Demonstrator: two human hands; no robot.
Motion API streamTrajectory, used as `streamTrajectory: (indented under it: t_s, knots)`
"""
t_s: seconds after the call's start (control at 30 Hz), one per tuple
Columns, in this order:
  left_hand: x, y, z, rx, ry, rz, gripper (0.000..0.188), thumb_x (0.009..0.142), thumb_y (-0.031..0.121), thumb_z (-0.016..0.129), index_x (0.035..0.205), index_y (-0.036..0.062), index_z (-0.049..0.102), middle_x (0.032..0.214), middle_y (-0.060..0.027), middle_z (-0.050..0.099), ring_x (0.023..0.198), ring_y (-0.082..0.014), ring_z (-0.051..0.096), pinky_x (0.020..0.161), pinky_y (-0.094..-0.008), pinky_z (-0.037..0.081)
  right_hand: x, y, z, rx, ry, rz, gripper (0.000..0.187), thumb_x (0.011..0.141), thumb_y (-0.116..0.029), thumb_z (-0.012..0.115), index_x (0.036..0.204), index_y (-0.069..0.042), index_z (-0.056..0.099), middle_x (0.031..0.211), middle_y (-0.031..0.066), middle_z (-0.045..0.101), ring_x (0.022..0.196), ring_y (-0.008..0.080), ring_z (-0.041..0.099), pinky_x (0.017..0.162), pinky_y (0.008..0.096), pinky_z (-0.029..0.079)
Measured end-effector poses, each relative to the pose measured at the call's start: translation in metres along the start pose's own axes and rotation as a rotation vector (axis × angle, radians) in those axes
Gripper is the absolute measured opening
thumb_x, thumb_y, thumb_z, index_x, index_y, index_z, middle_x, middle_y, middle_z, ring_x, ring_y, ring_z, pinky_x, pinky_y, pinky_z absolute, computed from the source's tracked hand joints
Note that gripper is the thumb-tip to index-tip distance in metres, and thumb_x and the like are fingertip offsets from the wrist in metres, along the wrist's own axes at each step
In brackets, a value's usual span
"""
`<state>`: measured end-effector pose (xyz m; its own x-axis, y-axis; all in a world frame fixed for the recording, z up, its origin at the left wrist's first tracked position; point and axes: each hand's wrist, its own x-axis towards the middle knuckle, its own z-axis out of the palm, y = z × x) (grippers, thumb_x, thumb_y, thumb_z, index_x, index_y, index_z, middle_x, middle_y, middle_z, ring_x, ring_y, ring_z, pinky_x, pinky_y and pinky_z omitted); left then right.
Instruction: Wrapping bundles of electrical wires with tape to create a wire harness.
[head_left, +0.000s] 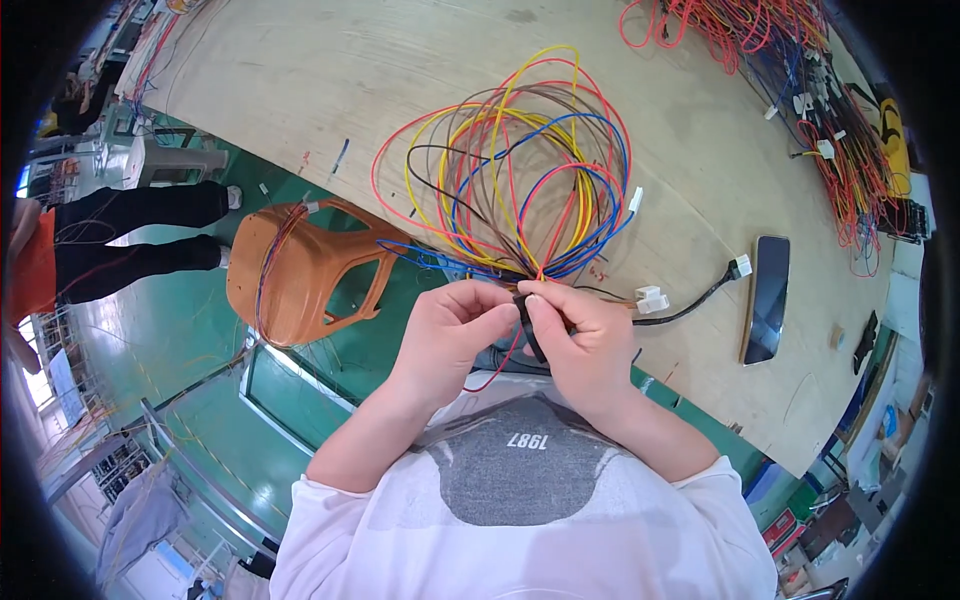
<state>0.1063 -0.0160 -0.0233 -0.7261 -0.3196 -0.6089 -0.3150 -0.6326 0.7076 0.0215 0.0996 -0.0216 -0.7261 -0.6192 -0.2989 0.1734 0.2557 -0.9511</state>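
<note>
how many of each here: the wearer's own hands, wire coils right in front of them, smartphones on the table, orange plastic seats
Left hand and right hand: 2
Multicoloured wire coil: 1
Smartphone: 1
Orange plastic seat: 1
Total: 5

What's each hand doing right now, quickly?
Left hand: closed, fingertips pinched at the upper end of the black strip.
Right hand: closed, holding the black strip.
</note>
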Motion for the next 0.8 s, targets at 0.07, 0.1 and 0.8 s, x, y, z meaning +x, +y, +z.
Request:
streamTrajectory:
  t_s: [0.07, 0.1, 0.8]
  knots:
    - [0.0, -0.001, 0.0, -0.051, -0.005, -0.007, 0.007, 0.077, 0.004, 0.059, 0.082, -0.0005, 0.059, 0.073, -0.0011, 0.058, 0.064, -0.0047, 0.051, 0.059, -0.018, 0.041, 0.0, 0.0, 0.002, -0.025, 0.016, -0.035, 0.016, 0.079, -0.003, 0.054, 0.093, 0.002, 0.061, 0.061, 0.0051, 0.057, 0.053, 0.0057, 0.049, 0.049, 0.0207, 0.04]
    - [0.0, -0.001, 0.0, -0.08, 0.003, -0.032, 0.007, 0.078, 0.005, 0.06, 0.081, -0.0001, 0.059, 0.072, -0.0004, 0.057, 0.062, -0.0041, 0.049, 0.057, -0.0177, 0.039, 0.0, 0.0, 0.002, -0.063, 0.032, -0.067, 0.016, 0.078, -0.004, 0.055, 0.092, 0.002, 0.061, 0.061, 0.0055, 0.057, 0.053, 0.0059, 0.049, 0.049, 0.0211, 0.04]
    - [-0.008, 0.013, 0.01, 1.397, 0.111, 0.853, 0.019, 0.068, 0.005, 0.062, 0.086, 0.0043, 0.055, 0.065, -0.0075, 0.053, 0.054, -0.0233, 0.052, 0.046, -0.0336, 0.041, 0.016, -0.001, -0.017, -0.291, -0.219, -0.11, 0.015, 0.081, -0.003, 0.051, 0.095, -0.002, 0.049, 0.072, 0.0105, 0.06, 0.064, 0.018, 0.06, 0.058, 0.0272, 0.046]
